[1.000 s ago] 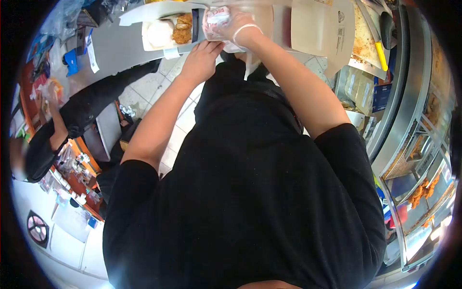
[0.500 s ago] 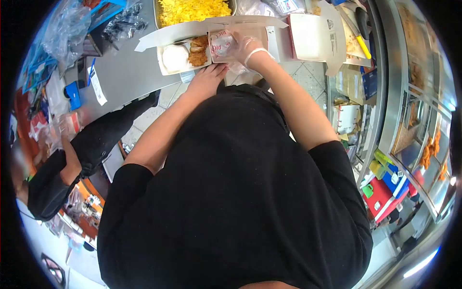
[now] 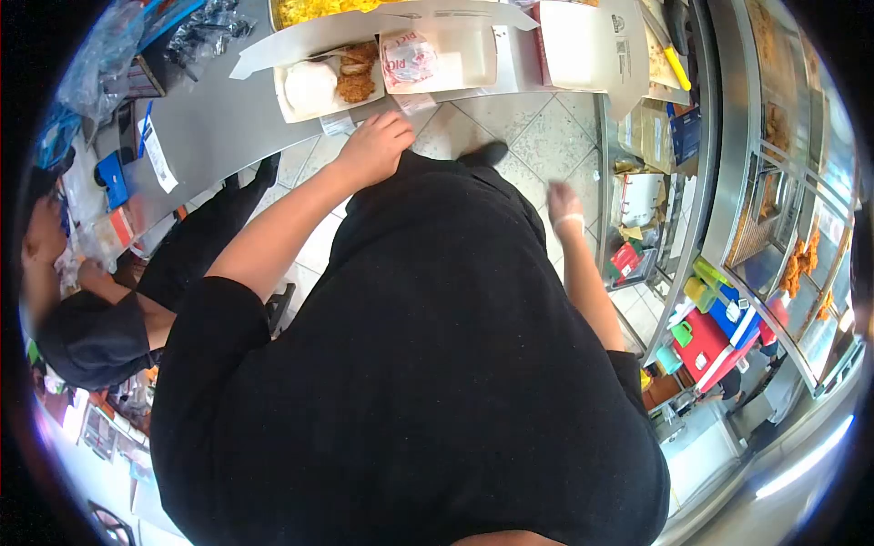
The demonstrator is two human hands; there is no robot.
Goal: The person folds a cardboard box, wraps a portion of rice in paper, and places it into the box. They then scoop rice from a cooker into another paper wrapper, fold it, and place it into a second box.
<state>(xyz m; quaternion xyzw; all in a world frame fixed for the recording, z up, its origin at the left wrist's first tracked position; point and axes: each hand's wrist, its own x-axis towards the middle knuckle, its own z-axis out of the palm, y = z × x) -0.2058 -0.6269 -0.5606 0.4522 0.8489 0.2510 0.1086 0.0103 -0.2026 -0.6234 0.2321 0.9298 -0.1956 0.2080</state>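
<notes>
My bare left hand (image 3: 381, 143) hangs just off the front edge of the counter, fingers loosely bent with nothing seen in them. Low at my right side is my right hand (image 3: 565, 202) in a clear glove; motion smears its fingers. Beyond the left hand, an open cardboard meal box (image 3: 300, 111) stands on the counter. Its left section holds a round white item (image 3: 310, 86) and pieces of fried chicken (image 3: 356, 75). A wrapped package with red print (image 3: 409, 60) lies in the section to the right, beside a bare part of the box.
A second open box (image 3: 572, 50) stands at the right, near a knife with a yellow handle (image 3: 675, 68). A tray of yellow food (image 3: 332, 11) is at the back. On the left, a co-worker (image 3: 91, 332) handles packaging. A glass-fronted food cabinet (image 3: 774, 182) borders the right.
My right hand has left the wrapped package and dropped to my right side. My left hand has come slightly off the counter edge. The view has shifted, and the co-worker's arms have moved.
</notes>
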